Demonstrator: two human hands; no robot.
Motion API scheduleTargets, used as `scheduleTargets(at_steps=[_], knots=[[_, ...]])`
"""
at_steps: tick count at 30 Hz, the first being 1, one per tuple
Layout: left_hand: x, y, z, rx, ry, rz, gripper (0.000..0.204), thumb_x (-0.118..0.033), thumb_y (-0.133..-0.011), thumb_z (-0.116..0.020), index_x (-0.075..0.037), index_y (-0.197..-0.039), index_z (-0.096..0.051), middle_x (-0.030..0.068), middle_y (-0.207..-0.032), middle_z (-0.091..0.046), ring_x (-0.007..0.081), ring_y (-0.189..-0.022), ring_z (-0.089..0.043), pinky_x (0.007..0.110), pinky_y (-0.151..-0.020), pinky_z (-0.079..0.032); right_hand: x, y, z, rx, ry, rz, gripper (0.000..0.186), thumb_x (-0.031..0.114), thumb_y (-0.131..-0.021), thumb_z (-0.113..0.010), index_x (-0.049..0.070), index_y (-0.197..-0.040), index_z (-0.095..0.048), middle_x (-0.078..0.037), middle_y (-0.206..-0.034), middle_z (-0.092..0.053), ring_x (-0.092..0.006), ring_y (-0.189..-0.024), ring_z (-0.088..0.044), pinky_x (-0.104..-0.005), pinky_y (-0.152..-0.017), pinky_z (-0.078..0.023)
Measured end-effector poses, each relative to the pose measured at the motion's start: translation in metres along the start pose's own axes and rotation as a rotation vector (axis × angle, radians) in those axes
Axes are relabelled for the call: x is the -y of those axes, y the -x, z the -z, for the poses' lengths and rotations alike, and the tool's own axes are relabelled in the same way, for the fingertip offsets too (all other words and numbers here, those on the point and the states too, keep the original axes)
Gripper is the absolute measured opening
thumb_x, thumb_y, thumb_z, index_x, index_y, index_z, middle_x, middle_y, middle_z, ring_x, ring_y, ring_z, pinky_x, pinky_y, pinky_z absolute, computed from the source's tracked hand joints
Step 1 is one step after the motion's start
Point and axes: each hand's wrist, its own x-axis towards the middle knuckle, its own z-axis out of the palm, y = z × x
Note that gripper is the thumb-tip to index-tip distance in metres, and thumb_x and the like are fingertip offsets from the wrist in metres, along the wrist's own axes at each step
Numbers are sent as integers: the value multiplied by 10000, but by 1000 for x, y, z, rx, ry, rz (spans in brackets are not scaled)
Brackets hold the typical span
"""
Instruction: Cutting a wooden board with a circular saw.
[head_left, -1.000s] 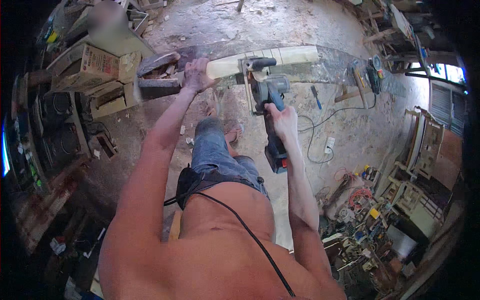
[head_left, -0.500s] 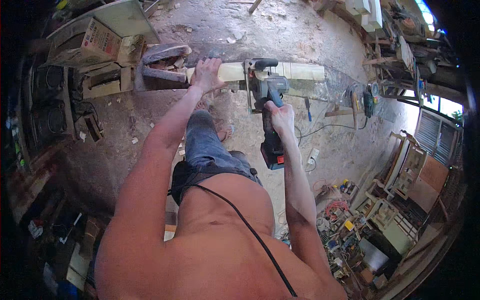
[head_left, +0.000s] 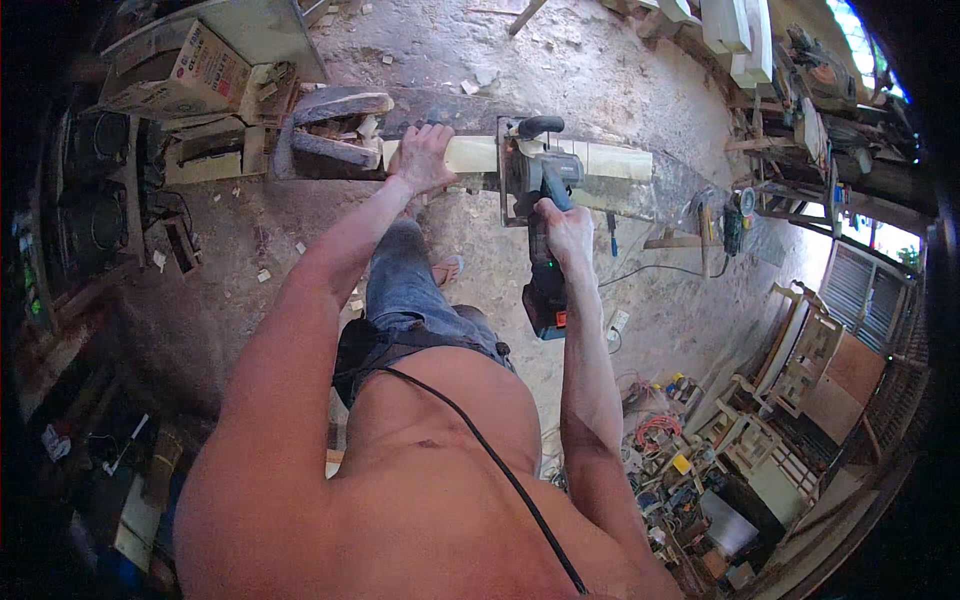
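Observation:
My left hand point(head_left: 424, 155), fingers bent over a pale wooden board point(head_left: 470, 154), holds it on the worn bench point(head_left: 655, 200) in front of me. My right hand point(head_left: 560, 225) is wrapped round the rear handle of a cordless circular saw point(head_left: 536, 170) with a black battery. The saw's base plate lies across the board, right of my left hand. Cross lines show on the board to the saw's right; its blade is hidden. A rough split timber piece point(head_left: 335, 105) with wood scraps is at the board's left end. A blue-handled hand tool point(head_left: 613, 240) is below the board.
Cardboard boxes point(head_left: 180, 70) stand at left, by dark equipment point(head_left: 95, 170). Stacked timber point(head_left: 750, 50) is at upper right. A corded power tool point(head_left: 733, 230) sits at the bench's right end, its cable trailing. Clutter point(head_left: 690, 470) crowds the lower right, wood chips the floor.
The view has turned, so the bench and board now look more level. My left hand appears slightly further right and higher in the picture. Both hands keep their holds, and the saw stays across the board.

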Motion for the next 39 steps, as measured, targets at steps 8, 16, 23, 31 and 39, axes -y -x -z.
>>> scheduleTargets(at_steps=[8,16,23,31,39], knots=[[-3,-1,4,-29,0,-42,608,-507,-709,-873,-117,-1111,-636,76,-1035,-664,273,-1013,-674,439,-860,-459,11,-27,5,4,46,5,563,469,-829,-776,-85,-747,-730,-213,-646,-671,-324,-652,-714,-458,-665,-540],[2,1,1,-20,0,-27,556,-486,-726,-870,-122,-1082,-646,71,-1011,-657,267,-988,-671,430,-865,-468,35,-42,6,23,44,23,470,417,-827,-799,-22,-685,-717,-82,-591,-637,-204,-554,-643,-405,-565,-495],[-5,-11,7,-9,27,-44,587,-473,-708,-880,-119,-1118,-653,84,-1018,-667,276,-1005,-684,444,-866,-481,67,-55,27,-105,-131,72,644,509,-841,-805,-131,-826,-735,-141,-675,-695,-227,-655,-685,-410,-645,-534],[30,-74,42,634,146,189,941,-657,-657,-872,-5,-1307,-678,178,-1231,-739,364,-1209,-695,449,-1042,-512,62,67,126,-150,-401,16,270,280,-943,-819,41,-839,-750,20,-610,-594,-93,-486,-536,-301,-480,-387],[59,-130,46,1110,671,322,873,-541,-689,-954,-67,-1394,-753,174,-1350,-752,293,-1228,-699,429,-1044,-539,-114,202,110,-419,-377,-245,198,176,-923,-815,-2,-963,-737,19,-674,-606,-94,-559,-560,-315,-499,-403]])
